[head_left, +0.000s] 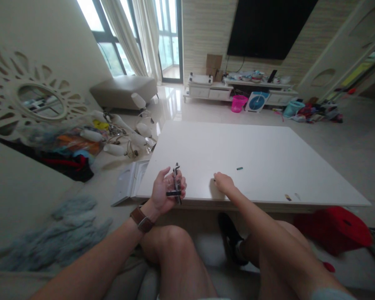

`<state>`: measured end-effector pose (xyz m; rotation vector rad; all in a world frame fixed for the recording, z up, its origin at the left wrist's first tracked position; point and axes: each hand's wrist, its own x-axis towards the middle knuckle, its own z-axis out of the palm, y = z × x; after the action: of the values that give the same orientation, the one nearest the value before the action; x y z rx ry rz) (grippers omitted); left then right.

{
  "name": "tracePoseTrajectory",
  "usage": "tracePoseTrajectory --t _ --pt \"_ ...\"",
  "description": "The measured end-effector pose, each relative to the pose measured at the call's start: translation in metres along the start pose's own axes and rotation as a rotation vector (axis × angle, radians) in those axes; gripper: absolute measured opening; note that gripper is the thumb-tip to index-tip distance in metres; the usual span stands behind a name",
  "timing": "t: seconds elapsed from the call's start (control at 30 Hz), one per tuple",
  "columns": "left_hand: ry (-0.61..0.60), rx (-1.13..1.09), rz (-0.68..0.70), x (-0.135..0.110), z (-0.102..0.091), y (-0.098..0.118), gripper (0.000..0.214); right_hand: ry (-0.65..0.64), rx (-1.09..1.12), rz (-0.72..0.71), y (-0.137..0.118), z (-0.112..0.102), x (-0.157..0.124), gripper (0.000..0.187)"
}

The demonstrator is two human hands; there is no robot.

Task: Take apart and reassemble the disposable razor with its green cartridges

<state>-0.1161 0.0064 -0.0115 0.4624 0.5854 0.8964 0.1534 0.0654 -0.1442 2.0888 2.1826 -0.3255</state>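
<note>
My left hand (167,189) is palm up at the near left edge of the white table (253,146), its fingers curled round a bundle of bent metal hex keys (176,179) with a black band across it. A brown strap circles that wrist. Low over the tabletop, my right hand (224,183) has its fingertips pinched together; a tiny dark spot shows at them, too small to name. Beyond it to the right lies a small dark green strip (239,168). A small brown and black piece (288,197) rests by the near right edge, beside a small clear piece (297,196).
My knees are under the table's near edge, with a red stool (340,229) to the right. Left of the table stand white panels (128,183) and a chandelier with white shades (115,150). A pink basket (238,103) is by the TV cabinet (200,91).
</note>
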Motion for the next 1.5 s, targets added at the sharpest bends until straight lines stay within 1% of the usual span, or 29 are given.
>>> tracePoseTrajectory --t 0.13,0.2,0.27,0.33,0.37,0.47,0.5,0.57,0.63,0.7,0.8,0.87,0.97,1.07,1.23,1.33,1.5 --pt "0.032 -0.011 0.01 0.001 0.001 -0.001 0.033 0.025 0.097 -0.095 -0.037 -0.002 0.007 0.01" --pt "0.06 -0.026 0.029 0.001 0.002 -0.001 0.033 0.068 0.166 -0.162 -0.056 -0.01 0.01 0.011" --pt "0.081 -0.044 0.055 0.002 0.001 0.001 0.033 0.145 0.238 -0.229 -0.074 -0.023 0.012 0.016" --pt "0.098 -0.056 0.075 0.002 0.0 0.003 0.033 0.263 0.336 -0.287 -0.089 -0.038 0.011 0.021" --pt "0.107 -0.06 0.08 0.003 -0.001 0.003 0.033 0.356 0.43 -0.323 -0.096 -0.046 0.009 0.021" --pt "0.143 -0.066 0.084 0.004 -0.003 0.004 0.03 0.697 0.848 -0.462 -0.112 -0.066 -0.002 0.015" --pt "0.155 -0.065 0.086 0.005 -0.003 0.004 0.029 0.771 0.95 -0.493 -0.117 -0.071 -0.007 0.012" --pt "0.178 -0.063 0.088 0.006 -0.003 0.003 0.028 0.83 1.034 -0.53 -0.127 -0.079 -0.019 0.009" --pt "0.204 -0.068 0.087 0.006 -0.003 0.002 0.026 0.831 1.045 -0.594 -0.135 -0.084 -0.03 0.007" --pt "0.247 -0.076 0.075 0.007 -0.003 0.001 0.025 0.804 1.032 -0.699 -0.14 -0.087 -0.04 0.009" --pt "0.316 -0.095 0.074 0.008 -0.003 0.0 0.021 0.78 0.999 -0.863 -0.142 -0.091 -0.053 0.015" --pt "0.306 -0.115 0.086 0.009 -0.003 -0.001 0.019 0.787 0.955 -0.955 -0.14 -0.091 -0.059 0.017" --pt "0.232 -0.165 0.087 0.01 -0.003 -0.003 0.021 0.782 0.849 -1.055 -0.135 -0.088 -0.064 0.02" --pt "0.212 -0.192 0.068 0.011 -0.002 -0.005 0.027 0.773 0.772 -1.064 -0.133 -0.083 -0.067 0.019" --pt "0.27 -0.211 0.044 0.012 0.001 -0.008 0.022 0.787 0.695 -1.032 -0.134 -0.076 -0.066 0.017" --pt "0.291 -0.228 0.044 0.012 0.003 -0.009 0.019 0.767 0.679 -1.022 -0.133 -0.074 -0.065 0.018" --pt "0.288 -0.22 0.049 0.013 0.002 -0.011 0.019 0.746 0.687 -1.021 -0.129 -0.071 -0.065 0.023"
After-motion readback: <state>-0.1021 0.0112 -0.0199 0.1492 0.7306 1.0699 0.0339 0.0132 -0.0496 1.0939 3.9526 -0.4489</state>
